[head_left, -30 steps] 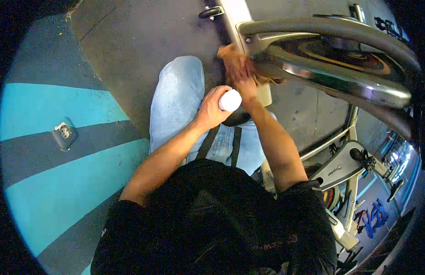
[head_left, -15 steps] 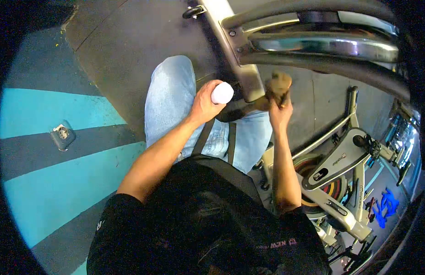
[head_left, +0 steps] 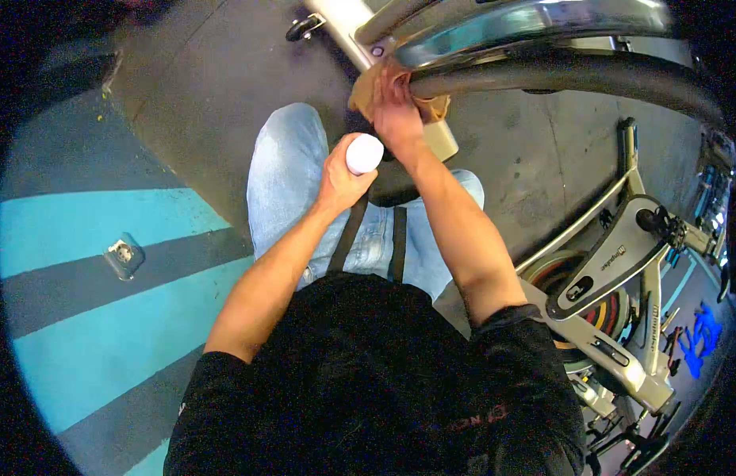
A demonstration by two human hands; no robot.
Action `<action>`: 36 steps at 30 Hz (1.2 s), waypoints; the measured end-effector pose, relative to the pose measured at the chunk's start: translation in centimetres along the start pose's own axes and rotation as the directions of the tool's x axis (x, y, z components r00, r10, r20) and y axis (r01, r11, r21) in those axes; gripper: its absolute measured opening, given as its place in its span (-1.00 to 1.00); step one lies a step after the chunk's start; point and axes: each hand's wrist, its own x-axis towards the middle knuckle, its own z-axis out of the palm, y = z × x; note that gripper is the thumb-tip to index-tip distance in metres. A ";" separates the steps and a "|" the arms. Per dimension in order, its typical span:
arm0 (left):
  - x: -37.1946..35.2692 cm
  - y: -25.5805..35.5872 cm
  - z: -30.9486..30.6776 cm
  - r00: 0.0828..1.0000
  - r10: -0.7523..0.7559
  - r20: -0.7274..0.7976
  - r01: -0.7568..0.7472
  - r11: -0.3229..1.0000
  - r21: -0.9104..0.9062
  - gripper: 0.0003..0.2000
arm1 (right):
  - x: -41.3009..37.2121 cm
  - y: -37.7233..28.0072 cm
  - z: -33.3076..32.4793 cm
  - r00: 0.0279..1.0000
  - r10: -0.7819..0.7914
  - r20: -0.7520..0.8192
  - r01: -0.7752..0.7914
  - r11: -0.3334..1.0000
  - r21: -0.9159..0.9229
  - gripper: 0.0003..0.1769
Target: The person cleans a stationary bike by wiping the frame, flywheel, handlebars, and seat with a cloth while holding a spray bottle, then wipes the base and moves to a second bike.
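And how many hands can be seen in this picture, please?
2: the left hand around a white container, and the right hand on a brown cloth against the metal frame.

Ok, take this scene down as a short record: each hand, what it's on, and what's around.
Left hand: wrapped around a white container
Right hand: on a brown cloth, over a metal beam
Small wheel: beside the beam's far part
Exercise bike: off to the right
Socket: on the striped surface, left
Container's label: not visible
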 end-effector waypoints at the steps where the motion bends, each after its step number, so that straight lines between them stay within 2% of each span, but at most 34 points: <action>1: 0.0 0.0 -0.1 1.000 -0.001 0.003 0.001 1.000 0.002 -0.51 | -1.1 -0.2 -0.2 0.997 -0.064 0.037 0.063 0.998 0.024 -0.42; 2: 0.0 0.0 -0.1 1.000 0.016 -0.002 -0.016 0.999 0.039 -0.53 | -3.0 -0.7 -0.3 0.998 -0.049 0.036 0.048 0.998 0.028 -0.42; 4: -0.1 0.3 0.0 1.000 -0.018 0.007 0.018 1.000 0.020 -0.54 | -7.5 -1.4 -0.4 0.997 0.077 0.017 -0.077 0.923 0.377 -0.42; 6: 0.1 0.6 0.0 0.999 -0.051 -0.003 0.051 0.999 0.000 -0.54 | -9.8 -0.8 -0.7 0.944 0.327 0.043 -0.305 0.813 0.497 -0.52; 7: 0.1 0.6 0.0 0.999 -0.034 -0.005 0.035 0.999 0.029 -0.55 | -10.7 1.5 -1.3 0.866 0.433 0.249 -0.493 0.663 0.563 -0.56; 8: -0.2 0.6 0.2 1.000 -0.022 0.006 0.021 0.998 0.057 -0.55 | -11.0 3.8 -3.0 0.737 0.512 0.440 -0.672 0.489 0.557 -0.61; 9: -0.3 -0.5 0.3 1.000 -0.013 0.007 0.012 0.997 0.071 -0.55 | -11.5 6.4 -4.3 0.643 0.582 0.498 -0.740 0.304 0.600 -0.69; 10: -0.3 -0.2 0.2 0.999 -0.017 0.029 0.015 0.998 0.065 -0.55 | -12.1 8.9 -5.6 0.537 0.642 0.547 -0.769 0.107 0.630 -0.71; 11: -0.2 0.3 0.1 0.999 -0.022 0.047 0.019 0.998 0.060 -0.55 | -13.1 10.1 -5.1 0.566 0.723 0.396 -0.594 0.024 0.804 -0.67; 12: -0.2 0.4 0.2 0.998 -0.017 0.058 0.013 0.998 0.066 -0.55 | -12.4 10.8 -4.1 0.630 0.738 0.242 -0.468 0.112 0.876 -0.67; 14: -0.1 0.7 0.3 0.996 -0.055 0.076 0.047 0.993 0.106 -0.53 | -10.6 11.0 -2.3 0.720 0.685 0.106 -0.329 0.203 0.922 -0.69; 15: -0.1 0.7 0.5 0.995 -0.048 0.090 0.037 0.992 0.121 -0.53 | -8.9 9.4 -2.3 0.768 0.626 0.131 -0.323 0.202 0.925 -0.70; 17: 0.2 0.8 0.7 0.991 0.009 0.133 -0.022 0.995 0.099 -0.52 | -7.1 5.8 -0.5 0.801 0.467 0.375 -0.490 0.152 0.858 -0.49; 18: 0.5 1.0 0.6 0.989 0.018 0.148 -0.036 0.992 0.118 -0.52 | -8.0 3.9 2.2 0.867 0.496 0.059 -0.306 0.435 0.847 -0.50; 19: 0.9 1.3 0.6 0.971 0.054 0.232 -0.092 0.983 0.156 -0.52 | -8.8 2.5 4.3 0.867 0.430 -0.253 -0.134 0.690 0.711 -0.51; 20: 1.3 1.5 0.7 0.948 0.084 0.308 -0.147 0.971 0.188 -0.52 | -10.2 2.3 1.8 0.849 0.529 -0.016 -0.232 0.400 0.887 -0.55; 21: 1.6 1.2 1.1 0.931 0.147 0.334 -0.220 0.956 0.195 -0.55 | -11.6 3.7 -0.4 0.785 0.539 0.305 -0.443 0.144 0.885 -0.60; 22: 1.9 0.7 1.5 0.917 0.149 0.371 -0.238 0.949 0.205 -0.54 | -13.3 5.2 0.4 0.544 0.445 0.711 -0.601 -0.385 0.700 -0.60; 23: 2.3 0.4 2.2 0.898 0.160 0.409 -0.263 0.942 0.209 -0.52 | -14.6 6.1 -0.3 0.446 0.665 0.599 -0.261 -0.543 0.798 -0.58; 24: 2.3 1.3 2.9 0.895 0.083 0.439 -0.195 0.956 0.217 -0.51 | -16.1 7.9 -2.5 0.351 0.696 0.627 -0.168 -0.611 0.773 -0.54; 25: 2.3 0.9 3.6 0.888 0.078 0.454 -0.196 0.956 0.218 -0.51 | -18.2 10.2 -1.6 0.241 0.790 0.563 -0.153 -0.542 0.826 -0.52; 27: 2.1 -0.6 4.8 0.850 0.177 0.496 -0.294 0.941 0.169 -0.50 | -20.1 13.2 -6.5 0.185 0.825 0.534 0.152 -0.560 0.814 -0.50; 29: 1.4 -0.8 5.4 0.841 0.149 0.521 -0.295 0.932 0.210 -0.51 | -23.3 15.9 -6.4 0.107 0.913 0.394 0.160 -0.407 0.899 -0.50; 31: 1.0 -1.7 5.4 0.850 0.006 0.526 -0.221 0.911 0.347 -0.51 | -23.4 16.0 -8.7 0.078 0.930 0.359 0.198 -0.367 0.909 -0.51; 33: 0.8 -2.3 5.5 0.838 -0.013 0.546 -0.241 0.888 0.391 -0.52 | -23.2 15.7 -8.5 0.057 0.932 0.359 0.167 -0.363 0.917 -0.49; 35: 0.6 -2.4 5.4 0.831 -0.030 0.556 -0.261 0.861 0.437 -0.52 | -22.4 14.9 -7.4 0.088 0.981 0.171 -0.094 -0.163 0.982 -0.57; 36: 0.3 -2.1 5.4 0.848 0.028 0.530 -0.289 0.862 0.417 -0.55 | -21.8 14.2 -7.0 0.122 0.956 0.267 -0.124 -0.252 0.960 -0.65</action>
